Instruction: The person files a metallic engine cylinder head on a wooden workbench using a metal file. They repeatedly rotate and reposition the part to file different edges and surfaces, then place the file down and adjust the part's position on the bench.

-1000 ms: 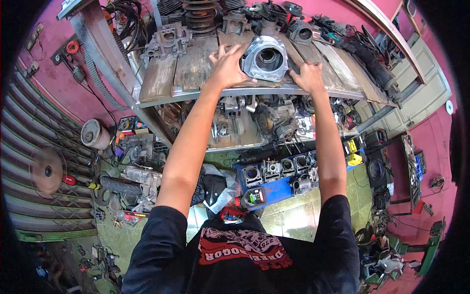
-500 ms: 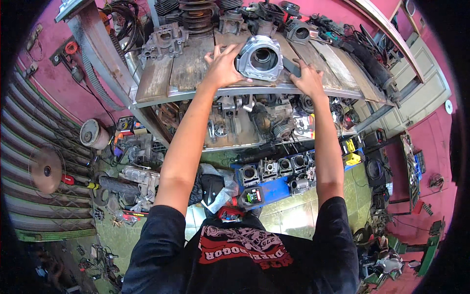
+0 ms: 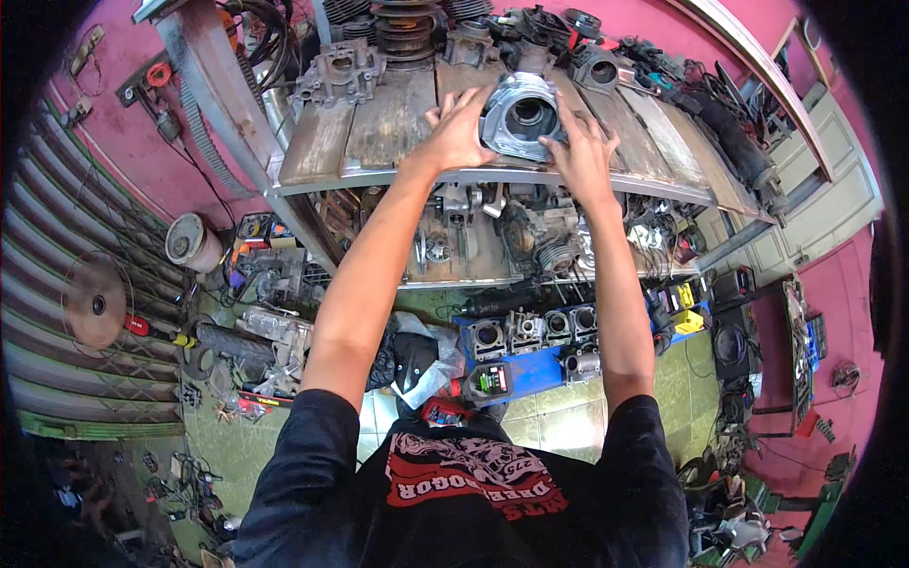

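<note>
A silver-grey engine cylinder block (image 3: 516, 145) with a wide round bore stands at the front edge of the wooden shelf top (image 3: 393, 128), its bore facing me. My left hand (image 3: 456, 137) grips its left side, thumb low and fingers reaching round the back. On the other side my right hand (image 3: 584, 159) holds it, with the thumb at its lower right face and the fingers along the upper edge. The far sides of the block and some fingertips are hidden.
Another metal engine casting (image 3: 341, 76) sits at the shelf's left, near stacked finned cylinders (image 3: 405, 33). A long dark shock absorber (image 3: 724, 123) lies at the right end. Below, a blue mat (image 3: 535, 372) bears several cylinder blocks. A metal post (image 3: 222, 85) rises at left.
My right hand has moved left onto the cylinder block; the flat dark grey piece beside that hand earlier no longer shows. My left hand keeps its grip. The view has shifted slightly.
</note>
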Action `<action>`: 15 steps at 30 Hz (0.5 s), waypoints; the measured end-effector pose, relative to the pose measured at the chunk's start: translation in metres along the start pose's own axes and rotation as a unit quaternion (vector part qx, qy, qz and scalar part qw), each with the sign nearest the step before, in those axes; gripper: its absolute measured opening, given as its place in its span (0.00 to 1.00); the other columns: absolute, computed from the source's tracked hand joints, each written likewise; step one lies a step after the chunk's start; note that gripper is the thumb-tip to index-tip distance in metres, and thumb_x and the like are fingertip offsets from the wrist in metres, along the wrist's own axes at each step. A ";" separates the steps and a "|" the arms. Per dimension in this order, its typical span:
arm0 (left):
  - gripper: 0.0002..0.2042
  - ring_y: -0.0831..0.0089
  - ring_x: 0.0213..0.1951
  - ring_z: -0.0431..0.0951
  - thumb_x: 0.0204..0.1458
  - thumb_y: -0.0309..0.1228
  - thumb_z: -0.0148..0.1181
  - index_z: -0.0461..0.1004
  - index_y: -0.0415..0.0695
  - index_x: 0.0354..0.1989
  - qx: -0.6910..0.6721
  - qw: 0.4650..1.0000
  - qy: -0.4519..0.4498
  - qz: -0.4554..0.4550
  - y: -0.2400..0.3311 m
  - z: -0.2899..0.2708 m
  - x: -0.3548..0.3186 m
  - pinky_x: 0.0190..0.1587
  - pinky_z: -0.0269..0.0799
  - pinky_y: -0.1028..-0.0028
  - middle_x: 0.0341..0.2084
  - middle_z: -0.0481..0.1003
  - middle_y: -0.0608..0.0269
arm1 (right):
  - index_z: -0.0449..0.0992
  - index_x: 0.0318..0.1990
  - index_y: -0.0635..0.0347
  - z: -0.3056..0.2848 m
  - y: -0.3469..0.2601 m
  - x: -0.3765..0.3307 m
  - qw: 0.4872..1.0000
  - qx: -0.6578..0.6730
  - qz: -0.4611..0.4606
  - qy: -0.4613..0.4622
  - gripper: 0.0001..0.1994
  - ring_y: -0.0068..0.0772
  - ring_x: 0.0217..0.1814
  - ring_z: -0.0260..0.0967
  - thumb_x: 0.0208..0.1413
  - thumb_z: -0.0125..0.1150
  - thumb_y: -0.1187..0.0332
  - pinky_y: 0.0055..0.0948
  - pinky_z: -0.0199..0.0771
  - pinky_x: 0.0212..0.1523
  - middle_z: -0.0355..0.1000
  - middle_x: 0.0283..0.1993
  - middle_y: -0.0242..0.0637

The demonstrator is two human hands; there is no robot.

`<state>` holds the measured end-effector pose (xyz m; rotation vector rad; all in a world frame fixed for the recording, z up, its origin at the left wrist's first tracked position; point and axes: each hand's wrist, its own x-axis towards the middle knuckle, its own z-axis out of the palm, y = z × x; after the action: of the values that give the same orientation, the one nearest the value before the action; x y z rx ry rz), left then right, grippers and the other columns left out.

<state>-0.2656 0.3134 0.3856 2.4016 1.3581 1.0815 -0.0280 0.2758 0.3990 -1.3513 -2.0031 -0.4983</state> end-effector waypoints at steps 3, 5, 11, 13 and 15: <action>0.55 0.53 0.67 0.60 0.28 0.40 0.79 0.57 0.54 0.74 0.003 1.000 -0.002 -0.011 0.007 -0.007 -0.001 0.65 0.48 0.43 0.65 0.66 0.60 | 0.64 0.73 0.40 0.000 0.003 0.007 1.000 0.008 0.025 0.000 0.42 0.41 0.64 0.66 0.48 0.75 0.56 0.58 0.49 0.66 0.77 0.61 0.32; 0.54 0.54 0.68 0.60 0.27 0.39 0.78 0.61 0.54 0.72 0.021 1.000 -0.003 -0.014 0.012 -0.010 0.001 0.63 0.49 0.41 0.63 0.67 0.62 | 0.72 0.68 0.39 -0.002 0.002 0.011 0.999 0.011 0.027 0.022 0.40 0.41 0.59 0.67 0.42 0.78 0.56 0.51 0.52 0.62 0.81 0.53 0.35; 0.52 0.57 0.68 0.60 0.25 0.37 0.78 0.64 0.56 0.70 0.122 0.993 0.007 -0.003 -0.015 -0.031 -0.005 0.61 0.50 0.38 0.64 0.68 0.67 | 0.76 0.64 0.38 0.003 -0.021 0.019 0.998 0.043 0.036 -0.009 0.39 0.40 0.51 0.67 0.37 0.80 0.55 0.44 0.56 0.56 0.80 0.40 0.38; 0.52 0.58 0.67 0.61 0.26 0.37 0.78 0.65 0.57 0.70 0.149 0.989 0.022 -0.009 -0.027 -0.040 -0.011 0.61 0.51 0.39 0.64 0.69 0.68 | 0.77 0.63 0.40 0.010 -0.035 0.025 0.998 0.061 0.024 -0.001 0.38 0.40 0.51 0.68 0.37 0.80 0.53 0.46 0.56 0.56 0.81 0.40 0.37; 0.51 0.59 0.67 0.61 0.26 0.36 0.79 0.65 0.58 0.70 0.183 0.982 0.045 -0.013 -0.037 -0.052 -0.019 0.60 0.52 0.39 0.64 0.69 0.69 | 0.78 0.62 0.41 0.016 -0.051 0.033 0.998 0.064 -0.001 0.010 0.38 0.40 0.52 0.68 0.37 0.80 0.52 0.48 0.55 0.57 0.82 0.41 0.38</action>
<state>-0.3316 0.3091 0.3958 2.5988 1.7489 1.0198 -0.0882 0.2880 0.4135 -1.2618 -1.9846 -0.3751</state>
